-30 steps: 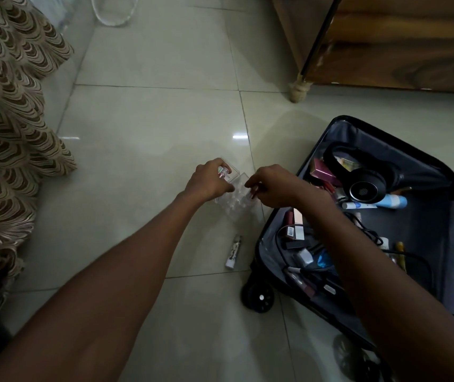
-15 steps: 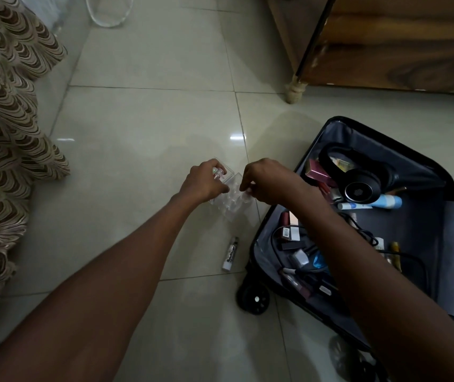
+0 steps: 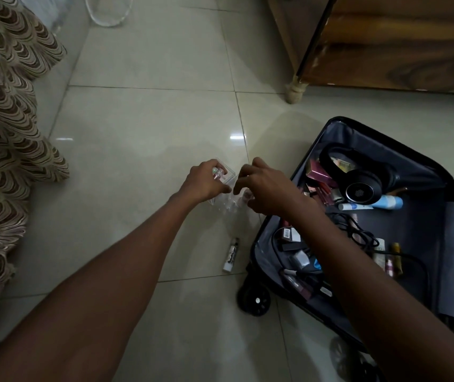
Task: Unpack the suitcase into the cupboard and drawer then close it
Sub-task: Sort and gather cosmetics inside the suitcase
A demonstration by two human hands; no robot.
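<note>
Right hand (image 3: 268,188) just released from the clear box (image 3: 227,186), fingers loosened; left hand (image 3: 206,183) grasping it at suitcase's (image 3: 427,216) nine o'clock. Unpacking barely begun.

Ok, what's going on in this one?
A person is crouched over a tiled floor beside an open suitcase still full of small items, headphones and a white-and-blue tube among them. Both hands are at a clear plastic organiser on the floor: the left hand grips its side, and the right hand is over it with fingers curled; whether it holds anything is unclear. A small tube lies loose on the floor by the suitcase.
</note>
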